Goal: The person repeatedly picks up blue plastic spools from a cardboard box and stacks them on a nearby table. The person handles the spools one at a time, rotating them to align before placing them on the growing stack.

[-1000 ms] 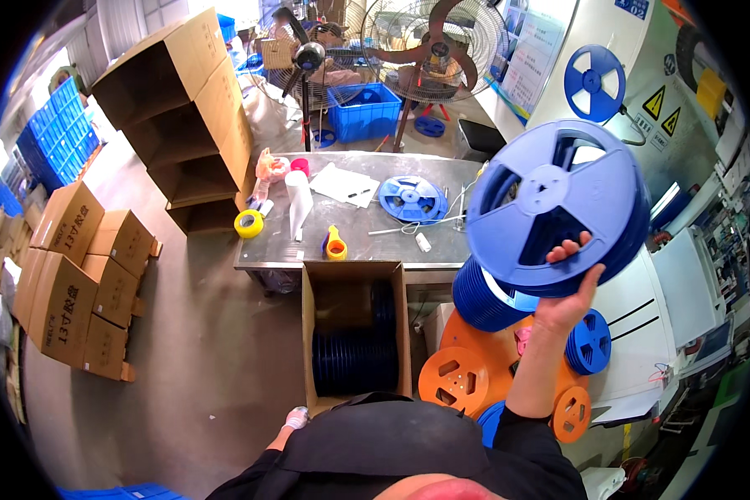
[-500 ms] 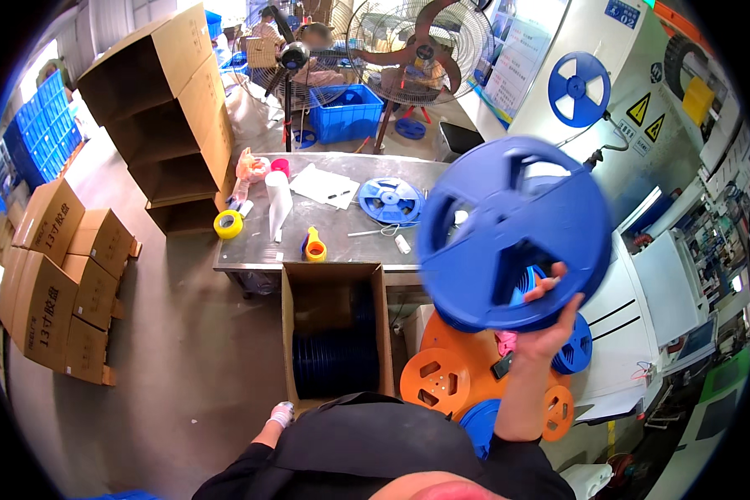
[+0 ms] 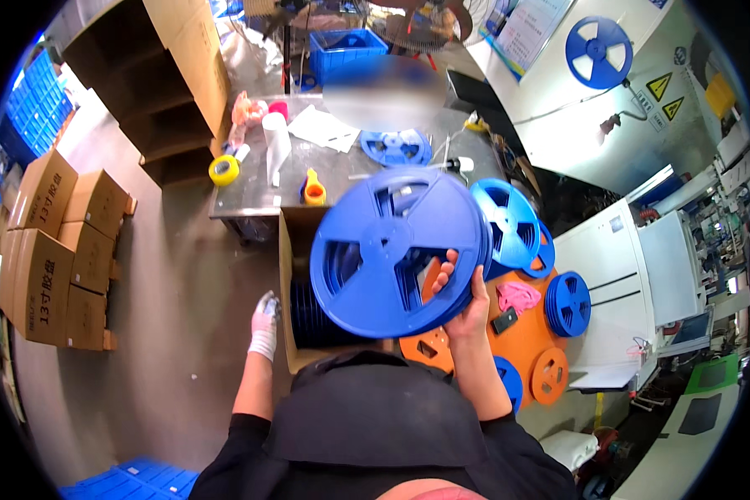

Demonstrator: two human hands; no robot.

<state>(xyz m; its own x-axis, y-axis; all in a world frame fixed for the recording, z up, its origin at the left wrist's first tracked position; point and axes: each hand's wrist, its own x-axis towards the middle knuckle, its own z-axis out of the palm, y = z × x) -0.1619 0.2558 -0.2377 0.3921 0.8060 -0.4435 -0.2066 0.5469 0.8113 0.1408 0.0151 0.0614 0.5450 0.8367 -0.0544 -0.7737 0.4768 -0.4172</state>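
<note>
My right hand grips a small stack of blue plastic reels, its fingers hooked through a cut-out and the thumb on the outer rim. The reels hang tilted above the open cardboard box, covering much of its mouth. Inside the box, dark blue reels stand on edge in a row. My left hand, in a white glove, is just outside the box's left wall, with nothing visible in it. Its fingers look loosely stretched out.
A metal table ahead carries yellow tape, a tape dispenser, a white roll and papers. At right, an orange surface holds more reels, a pink cloth and a dark device. Stacked cartons stand left.
My right hand has brought the blue reels left and down, from beside the table to over the box. My left hand has moved forward along the box's left side.
</note>
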